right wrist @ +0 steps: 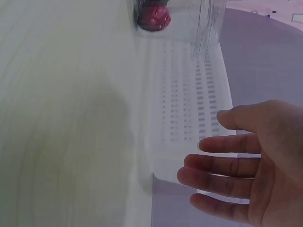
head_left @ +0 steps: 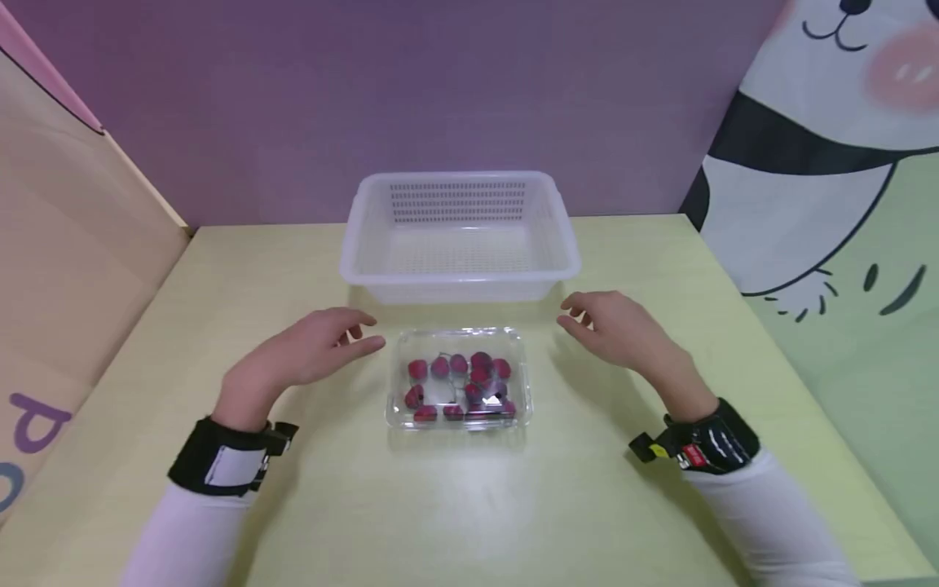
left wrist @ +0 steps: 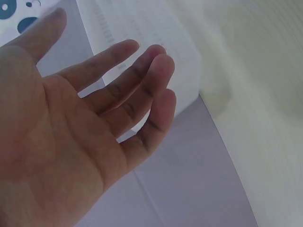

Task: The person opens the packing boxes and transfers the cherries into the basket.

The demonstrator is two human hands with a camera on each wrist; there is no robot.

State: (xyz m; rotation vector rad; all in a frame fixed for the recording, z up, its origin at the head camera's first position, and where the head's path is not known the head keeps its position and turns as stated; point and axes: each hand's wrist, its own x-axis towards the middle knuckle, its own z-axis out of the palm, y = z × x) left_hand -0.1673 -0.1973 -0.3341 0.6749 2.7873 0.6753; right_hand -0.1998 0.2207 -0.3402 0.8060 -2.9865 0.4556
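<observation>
On the table lies a clear plastic box [head_left: 458, 380] with several dark red, round fruits [head_left: 480, 375] showing through it. My left hand [head_left: 311, 350] hovers just left of the box, fingers relaxed and empty. To the right of the box is my right hand [head_left: 616, 330], its fingers loosely bent and holding nothing. The left wrist view has the left palm [left wrist: 61, 146] facing the camera. In the right wrist view, part of the box [right wrist: 180, 23] with a red fruit shows above the right hand [right wrist: 236, 170].
A white slotted plastic basket [head_left: 460, 287] stands behind the box at the table's back edge. Behind it rises a purple wall [head_left: 440, 98]. A beige panel [head_left: 81, 212] borders the left side, and a panda-printed sheet [head_left: 822, 196] the right. The table [head_left: 455, 514] is pale wood.
</observation>
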